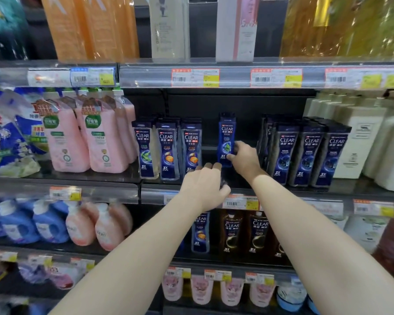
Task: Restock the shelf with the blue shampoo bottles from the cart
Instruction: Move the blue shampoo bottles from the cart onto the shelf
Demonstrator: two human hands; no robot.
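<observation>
– Blue plastic, stiff and glossy: how was the stock expected to handle?

– A light load was judged, with a slick printed film. The flat blue plastic shampoo bottle (226, 135) was thought best taken across its narrow sides, low on the body, so that it would not tip.

– What was noted from the left?

– Soft pink refill pouches (87, 142) were stood at the left of the dark middle shelf (212, 153), then a left row of blue bottles (168, 151), three facings wide. The left hand (203, 187) was held just in front of that row's right end, over the shelf edge, with its fingers curled downward. Whether anything was gripped could not be told. A similar blue bottle (200, 235) was seen directly under it, its top hidden.

– And the task's bottle?

– It was held upright in the gap between the two rows, above and to the right of the left hand. It was pinched low down by the right hand (243, 158), with the thumb on the front and the fingers curled round the right edge. Whether its base touched the shelf could not be told. A right row of darker blue bottles (305, 155) was stood just beside that hand, with cream pump bottles (359, 142) further right. No cart was seen.
</observation>
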